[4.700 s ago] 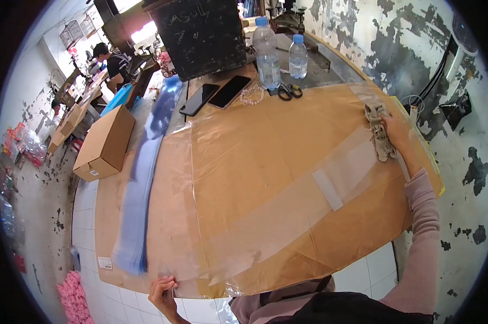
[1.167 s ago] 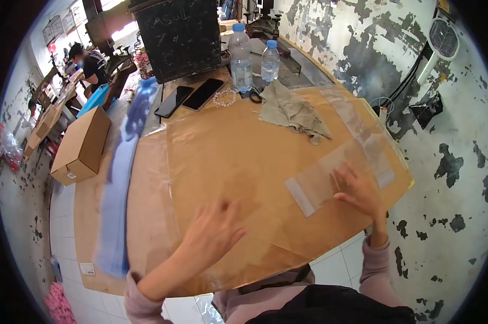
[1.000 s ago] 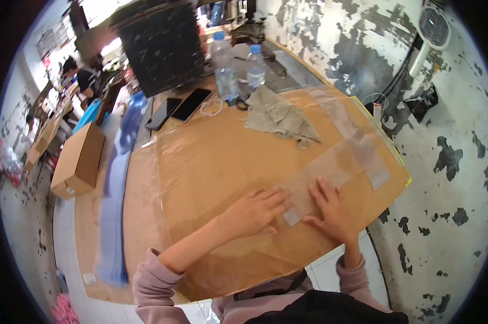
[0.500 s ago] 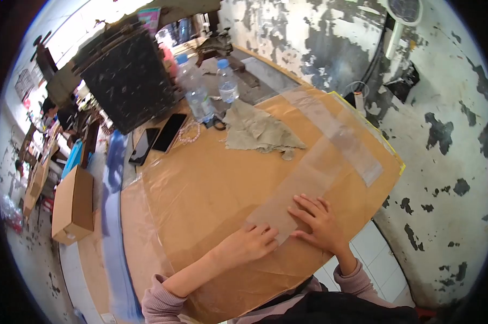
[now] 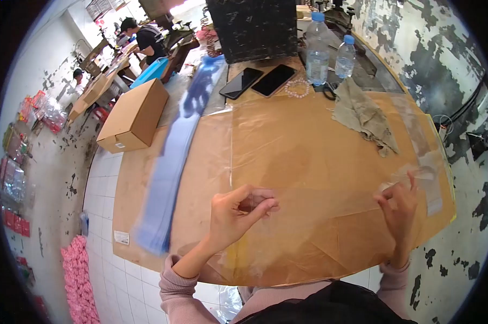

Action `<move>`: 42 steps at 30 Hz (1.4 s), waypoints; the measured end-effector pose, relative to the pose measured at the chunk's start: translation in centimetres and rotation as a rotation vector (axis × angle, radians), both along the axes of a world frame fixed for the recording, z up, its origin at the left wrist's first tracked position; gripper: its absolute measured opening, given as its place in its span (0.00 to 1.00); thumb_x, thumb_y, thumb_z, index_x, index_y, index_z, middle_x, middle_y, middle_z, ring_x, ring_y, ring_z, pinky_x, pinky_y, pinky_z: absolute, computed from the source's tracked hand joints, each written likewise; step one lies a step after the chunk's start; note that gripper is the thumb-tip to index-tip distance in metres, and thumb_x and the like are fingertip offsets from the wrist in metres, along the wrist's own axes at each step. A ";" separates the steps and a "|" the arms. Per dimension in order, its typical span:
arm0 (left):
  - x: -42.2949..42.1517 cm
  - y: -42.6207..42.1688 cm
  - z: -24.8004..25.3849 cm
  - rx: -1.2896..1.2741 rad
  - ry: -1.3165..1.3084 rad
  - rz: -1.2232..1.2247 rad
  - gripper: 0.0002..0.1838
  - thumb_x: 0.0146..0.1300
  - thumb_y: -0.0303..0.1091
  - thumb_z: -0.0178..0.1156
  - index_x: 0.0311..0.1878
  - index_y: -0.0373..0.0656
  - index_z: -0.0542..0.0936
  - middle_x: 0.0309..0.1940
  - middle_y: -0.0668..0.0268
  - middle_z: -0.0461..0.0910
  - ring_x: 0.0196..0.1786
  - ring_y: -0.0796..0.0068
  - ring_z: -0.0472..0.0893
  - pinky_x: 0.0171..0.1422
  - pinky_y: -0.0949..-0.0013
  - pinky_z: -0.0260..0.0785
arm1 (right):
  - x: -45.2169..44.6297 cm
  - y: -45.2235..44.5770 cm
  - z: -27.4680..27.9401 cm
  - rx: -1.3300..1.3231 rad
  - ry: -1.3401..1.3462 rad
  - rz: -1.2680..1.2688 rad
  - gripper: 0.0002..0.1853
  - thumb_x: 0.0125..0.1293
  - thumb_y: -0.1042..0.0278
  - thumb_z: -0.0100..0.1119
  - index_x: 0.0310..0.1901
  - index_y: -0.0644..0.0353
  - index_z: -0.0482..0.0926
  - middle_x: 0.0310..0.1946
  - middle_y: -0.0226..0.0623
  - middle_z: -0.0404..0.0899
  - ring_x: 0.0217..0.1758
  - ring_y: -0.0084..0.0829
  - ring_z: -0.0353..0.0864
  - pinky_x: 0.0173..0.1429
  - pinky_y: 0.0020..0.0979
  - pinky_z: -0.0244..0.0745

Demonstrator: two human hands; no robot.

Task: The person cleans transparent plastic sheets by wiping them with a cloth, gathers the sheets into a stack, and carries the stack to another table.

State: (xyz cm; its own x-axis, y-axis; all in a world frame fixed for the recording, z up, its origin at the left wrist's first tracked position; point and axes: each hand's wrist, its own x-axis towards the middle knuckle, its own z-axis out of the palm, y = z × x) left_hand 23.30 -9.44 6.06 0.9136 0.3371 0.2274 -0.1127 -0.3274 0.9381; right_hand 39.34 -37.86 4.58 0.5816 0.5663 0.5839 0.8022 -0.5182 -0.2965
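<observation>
A clear plastic strip (image 5: 325, 198) spans the gap between my two hands, faint against the brown covering of the table (image 5: 287, 146). My left hand (image 5: 241, 213) is closed in a pinch on its left end, thumb against curled fingers. At the other end, my right hand (image 5: 399, 202) pinches the strip between thumb and fingers, with one finger raised. Further right, another clear strip (image 5: 416, 140) lies on the covering. A long bluish stack of plastic film (image 5: 173, 173) lies to the left of my left hand.
Two phones (image 5: 241, 83), a beaded bracelet (image 5: 297, 88), two water bottles (image 5: 317, 51) and a greyish cloth (image 5: 362, 110) lie or stand toward the back. A black metal block (image 5: 252, 32) is behind them. A cardboard box (image 5: 133, 116) sits at left; a person (image 5: 147, 43) works beyond.
Both hands have come up off the covering and moved apart, the strip now stretched between them. The view has swung left, showing more of the bluish stack and the room.
</observation>
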 end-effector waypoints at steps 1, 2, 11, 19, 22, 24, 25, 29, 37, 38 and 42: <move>-0.4 0.2 0.0 -0.050 0.032 0.017 0.06 0.57 0.24 0.62 0.34 0.30 0.77 0.30 0.62 0.83 0.33 0.74 0.84 0.33 0.78 0.77 | 0.9 0.2 0.9 -0.024 -0.004 0.046 0.12 0.47 0.66 0.69 0.23 0.57 0.73 0.17 0.26 0.70 0.24 0.27 0.71 0.66 0.46 0.55; -0.7 0.4 0.1 -0.102 0.063 0.033 0.06 0.58 0.24 0.61 0.35 0.30 0.77 0.29 0.62 0.83 0.32 0.74 0.84 0.33 0.78 0.77 | 1.9 0.4 1.7 -0.048 -0.009 0.091 0.13 0.47 0.65 0.70 0.23 0.57 0.72 0.16 0.26 0.69 0.22 0.26 0.69 0.65 0.44 0.57; -5.3 4.3 -0.4 0.713 -0.238 0.289 0.05 0.51 0.24 0.65 0.32 0.41 0.80 0.27 0.68 0.81 0.28 0.76 0.79 0.36 0.73 0.70 | 8.4 4.2 3.2 -0.336 0.112 0.404 0.13 0.43 0.67 0.71 0.25 0.57 0.72 0.23 0.30 0.70 0.28 0.30 0.70 0.44 0.36 0.64; -13.8 2.3 -5.5 1.059 0.013 0.275 0.13 0.44 0.22 0.65 0.35 0.46 0.82 0.39 0.67 0.80 0.41 0.67 0.77 0.47 0.65 0.68 | 2.6 2.8 -0.2 -0.483 0.104 0.603 0.15 0.48 0.60 0.68 0.35 0.56 0.75 0.36 0.38 0.72 0.44 0.43 0.71 0.50 0.38 0.65; -15.0 1.6 -7.4 0.784 0.204 0.255 0.19 0.42 0.20 0.59 0.42 0.43 0.82 0.47 0.61 0.78 0.49 0.60 0.76 0.54 0.62 0.67 | 4.8 3.5 1.4 -0.467 0.376 0.596 0.12 0.57 0.61 0.62 0.41 0.54 0.77 0.46 0.41 0.73 0.52 0.44 0.70 0.56 0.42 0.64; -15.2 1.1 -6.4 0.678 0.228 0.257 0.22 0.40 0.20 0.59 0.44 0.44 0.81 0.48 0.62 0.77 0.49 0.61 0.76 0.53 0.63 0.67 | 10.6 3.7 -1.3 -0.184 0.401 0.350 0.20 0.56 0.56 0.63 0.49 0.54 0.75 0.54 0.42 0.70 0.59 0.47 0.67 0.60 0.45 0.62; -15.3 1.0 -5.9 0.627 0.244 0.271 0.23 0.39 0.20 0.59 0.45 0.45 0.81 0.49 0.63 0.76 0.49 0.61 0.75 0.53 0.63 0.67 | 13.2 5.1 -0.6 -0.250 0.166 0.225 0.23 0.56 0.56 0.63 0.52 0.54 0.73 0.56 0.42 0.69 0.61 0.47 0.66 0.62 0.44 0.61; -14.9 0.5 -8.1 0.363 0.223 0.479 0.15 0.46 0.28 0.66 0.40 0.42 0.80 0.51 0.57 0.71 0.49 0.60 0.74 0.53 0.63 0.66 | 22.3 8.6 -4.7 -0.290 -0.223 -0.090 0.21 0.60 0.59 0.58 0.54 0.55 0.72 0.56 0.45 0.68 0.61 0.46 0.65 0.61 0.40 0.62; -13.6 -0.8 -7.6 0.550 0.310 0.669 0.20 0.44 0.33 0.68 0.42 0.42 0.76 0.49 0.54 0.69 0.51 0.56 0.71 0.53 0.60 0.65 | 21.9 11.2 -4.6 -0.003 -0.248 0.107 0.09 0.63 0.67 0.55 0.38 0.65 0.74 0.33 0.44 0.75 0.36 0.38 0.78 0.39 0.33 0.70; -13.5 -0.7 -7.7 0.563 0.295 0.664 0.21 0.44 0.34 0.68 0.44 0.41 0.75 0.49 0.54 0.69 0.51 0.56 0.71 0.54 0.60 0.65 | 19.3 12.3 -2.7 0.030 -0.178 0.141 0.09 0.63 0.68 0.55 0.39 0.65 0.74 0.33 0.44 0.75 0.37 0.38 0.78 0.39 0.33 0.70; -13.7 -0.6 -7.9 0.567 0.302 0.674 0.28 0.45 0.35 0.67 0.51 0.37 0.72 0.49 0.52 0.67 0.52 0.54 0.70 0.56 0.59 0.64 | 3.6 16.9 3.7 0.155 -0.001 0.469 0.09 0.61 0.70 0.55 0.42 0.60 0.77 0.38 0.42 0.76 0.43 0.40 0.76 0.45 0.33 0.73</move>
State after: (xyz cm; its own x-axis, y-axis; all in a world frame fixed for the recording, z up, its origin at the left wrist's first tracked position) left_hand 9.65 -10.06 -1.86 0.6123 0.7293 0.3054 0.4906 -0.6534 0.5766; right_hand 42.91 -20.97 8.31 0.2842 0.6734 0.6825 0.9389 -0.0513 -0.3403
